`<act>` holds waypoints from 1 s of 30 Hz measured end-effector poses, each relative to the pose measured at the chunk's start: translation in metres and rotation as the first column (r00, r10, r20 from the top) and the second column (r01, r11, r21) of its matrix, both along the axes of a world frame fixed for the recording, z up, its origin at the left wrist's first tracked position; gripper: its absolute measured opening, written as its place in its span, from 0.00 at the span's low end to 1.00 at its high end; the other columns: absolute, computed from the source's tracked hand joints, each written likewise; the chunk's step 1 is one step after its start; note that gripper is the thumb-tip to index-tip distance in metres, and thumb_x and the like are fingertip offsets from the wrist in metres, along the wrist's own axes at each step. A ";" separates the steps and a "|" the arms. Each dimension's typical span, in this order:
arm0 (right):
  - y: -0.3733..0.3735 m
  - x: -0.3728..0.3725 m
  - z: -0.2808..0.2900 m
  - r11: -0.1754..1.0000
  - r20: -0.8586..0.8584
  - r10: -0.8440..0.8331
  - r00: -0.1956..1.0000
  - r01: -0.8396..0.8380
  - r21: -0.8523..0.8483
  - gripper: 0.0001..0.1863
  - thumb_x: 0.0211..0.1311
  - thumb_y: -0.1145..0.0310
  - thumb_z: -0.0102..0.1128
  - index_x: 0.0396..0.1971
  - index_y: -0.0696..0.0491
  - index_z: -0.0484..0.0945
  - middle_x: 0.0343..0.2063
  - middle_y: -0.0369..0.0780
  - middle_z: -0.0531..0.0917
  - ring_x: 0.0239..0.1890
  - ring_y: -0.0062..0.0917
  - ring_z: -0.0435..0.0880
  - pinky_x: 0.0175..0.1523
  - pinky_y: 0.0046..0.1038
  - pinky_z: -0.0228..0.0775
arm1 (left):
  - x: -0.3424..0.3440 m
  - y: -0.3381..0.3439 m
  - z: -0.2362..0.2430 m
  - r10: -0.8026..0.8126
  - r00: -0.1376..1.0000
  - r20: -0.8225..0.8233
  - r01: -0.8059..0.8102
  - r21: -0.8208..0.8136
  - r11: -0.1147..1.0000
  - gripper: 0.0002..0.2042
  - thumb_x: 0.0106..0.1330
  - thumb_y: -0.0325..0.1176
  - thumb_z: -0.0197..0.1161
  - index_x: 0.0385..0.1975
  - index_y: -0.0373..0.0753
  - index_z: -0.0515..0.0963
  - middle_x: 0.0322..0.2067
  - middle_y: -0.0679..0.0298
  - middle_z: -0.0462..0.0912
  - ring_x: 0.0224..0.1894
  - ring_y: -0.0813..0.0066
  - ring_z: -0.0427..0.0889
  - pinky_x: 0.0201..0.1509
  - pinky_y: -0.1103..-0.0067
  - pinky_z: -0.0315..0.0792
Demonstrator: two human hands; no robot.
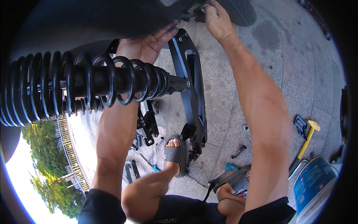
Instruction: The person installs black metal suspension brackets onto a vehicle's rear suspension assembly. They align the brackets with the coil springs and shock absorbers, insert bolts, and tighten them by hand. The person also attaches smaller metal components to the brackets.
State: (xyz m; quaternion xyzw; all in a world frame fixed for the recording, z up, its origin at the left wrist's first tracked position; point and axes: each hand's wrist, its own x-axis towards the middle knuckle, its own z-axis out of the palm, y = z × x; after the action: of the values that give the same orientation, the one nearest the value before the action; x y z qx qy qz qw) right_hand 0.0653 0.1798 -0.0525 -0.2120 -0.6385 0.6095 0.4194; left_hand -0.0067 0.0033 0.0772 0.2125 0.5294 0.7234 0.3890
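Note:
My left hand [143, 46] is palm up, reaching past the coil-spring shock absorber [100, 78]. Its fingers stretch under a large black body panel [93, 18], which hides part of them. At the top, my right hand [217, 21] is closed beside a black tyre [240, 11]. Its fingers pinch the end of a thin dark rod-like piece [189, 16], whose kind I cannot make out. Between my hands, a black metal suspension arm [190, 74] runs downward, with the shock absorber's end bolted to it.
On the paving lie a yellow-headed hammer [313, 126], a teal-handled T-shaped tool [230, 167], a socket [245, 127] and other loose tools. A blue bucket [315, 183] stands at lower right. My sandalled foot [176, 156] is below the arm; a yellow railing [72, 153] stands at left.

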 end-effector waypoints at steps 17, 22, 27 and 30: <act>-0.027 -0.004 0.058 0.267 -0.534 -0.476 0.699 -0.463 -0.845 0.17 0.64 0.52 0.43 0.40 0.48 0.71 0.35 0.41 0.78 0.40 0.34 0.78 0.47 0.43 0.70 | 0.019 0.005 -0.013 0.069 0.921 0.383 -0.179 0.261 0.949 0.26 0.71 0.33 0.38 0.63 0.20 0.51 0.63 0.28 0.53 0.68 0.32 0.52 0.71 0.48 0.50; -0.044 -0.009 0.031 0.491 -0.529 -0.423 0.736 -0.304 -0.816 0.12 0.63 0.59 0.50 0.38 0.51 0.74 0.32 0.41 0.79 0.38 0.35 0.79 0.45 0.41 0.73 | 0.024 0.005 -0.014 0.094 0.962 0.255 -0.161 0.260 0.952 0.24 0.70 0.30 0.38 0.62 0.20 0.53 0.64 0.29 0.52 0.69 0.33 0.49 0.72 0.48 0.47; -0.069 0.016 0.014 0.751 -0.179 0.029 0.983 -0.139 -0.646 0.13 0.61 0.68 0.60 0.41 0.62 0.78 0.37 0.43 0.82 0.40 0.26 0.81 0.44 0.27 0.73 | 0.022 0.008 -0.007 0.152 0.968 0.202 -0.183 0.149 0.972 0.22 0.70 0.32 0.42 0.57 0.21 0.62 0.60 0.31 0.62 0.64 0.34 0.61 0.68 0.51 0.58; -0.072 0.007 0.027 0.672 -0.319 0.065 0.946 -0.278 -0.686 0.13 0.58 0.70 0.63 0.41 0.61 0.78 0.36 0.43 0.83 0.37 0.25 0.81 0.40 0.27 0.74 | 0.016 0.001 -0.001 0.053 0.987 0.150 -0.072 0.122 0.990 0.20 0.70 0.33 0.43 0.54 0.23 0.67 0.54 0.33 0.70 0.56 0.40 0.72 0.61 0.57 0.69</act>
State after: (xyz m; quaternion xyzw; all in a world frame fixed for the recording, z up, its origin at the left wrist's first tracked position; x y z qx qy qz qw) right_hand 0.0723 0.1079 -0.0258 -0.2139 -0.3010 0.8708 0.3245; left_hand 0.0091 0.0046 0.0763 0.1664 0.4587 0.7812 0.3895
